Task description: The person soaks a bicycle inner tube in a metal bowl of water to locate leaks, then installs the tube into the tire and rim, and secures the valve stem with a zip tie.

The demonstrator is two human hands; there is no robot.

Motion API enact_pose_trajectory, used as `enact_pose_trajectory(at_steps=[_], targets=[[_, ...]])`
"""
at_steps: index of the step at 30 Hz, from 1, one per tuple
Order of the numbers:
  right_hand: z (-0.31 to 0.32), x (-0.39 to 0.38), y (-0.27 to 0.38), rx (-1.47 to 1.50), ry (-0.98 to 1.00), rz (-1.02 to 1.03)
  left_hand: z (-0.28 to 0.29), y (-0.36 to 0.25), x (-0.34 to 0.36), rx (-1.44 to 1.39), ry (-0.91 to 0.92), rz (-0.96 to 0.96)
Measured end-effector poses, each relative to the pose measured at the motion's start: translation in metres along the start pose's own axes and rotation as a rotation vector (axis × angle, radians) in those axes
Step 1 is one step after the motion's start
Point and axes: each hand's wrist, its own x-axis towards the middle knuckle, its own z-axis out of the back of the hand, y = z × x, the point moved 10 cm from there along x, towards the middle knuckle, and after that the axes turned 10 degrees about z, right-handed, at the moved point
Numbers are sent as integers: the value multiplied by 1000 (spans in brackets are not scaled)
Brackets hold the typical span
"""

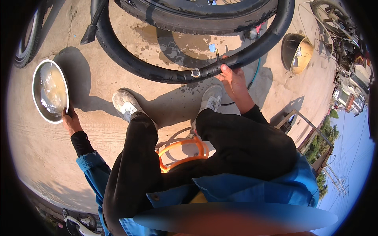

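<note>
Head view, state of work: we have the black inner tube [147, 72] in front of us, its near run curving below the tyre [204, 26] and clear of it; the rest leaves the upper edge of the picture.

1. Right hand [235, 83]: we grasp the tube just beside its valve stem [217, 54], thumb laid against the rubber, most of the fingers hidden behind it.
2. Left hand [71, 122]: we grip the basin [39, 100] by the lower part of its rim, well apart from the tube. Cloudy liquid [56, 87] lies inside. We cannot tell whether the basin is lifted or resting on the ground.
3. Tube condition: it looks rounded, so we judge that it holds some air. A pale, shiny spot [195, 72] shows near the right hand; we cannot tell whether this is a patch, a scuff or wet glare.
4. Progress: we judge the near run's separation from the tyre as done. Dark wet marks on the concrete [189, 89] suggest that liquid has been used. Seating the tube inside the tyre is, in our judgement, outstanding. Whether the rubber is sound cannot be confirmed.
</note>
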Motion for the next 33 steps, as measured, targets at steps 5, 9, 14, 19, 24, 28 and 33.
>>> enact_pose_trajectory(at_steps=[5,9,14,19,24,28,33], targets=[[-6,-8,-8,-122,24,-61,-5,0,4,47,38,-16],[-9,-8,-6,-167,81,-86,-12,9,14,-459,172,226],[22,-23,-14,-318,183,-87,-10,17,-13,-1146,156,616],[163,-72,-28,-786,-135,36,4,14,-70,-1119,3,687],[258,-166,-97,-1329,-138,-225,28,-18,-91,-976,-8,632],[312,-295,-119,-1210,-263,-399,93,-116,-62,-996,19,334],[349,-415,-156,-1117,-368,-523,237,-287,-80,-1226,-115,-225]])
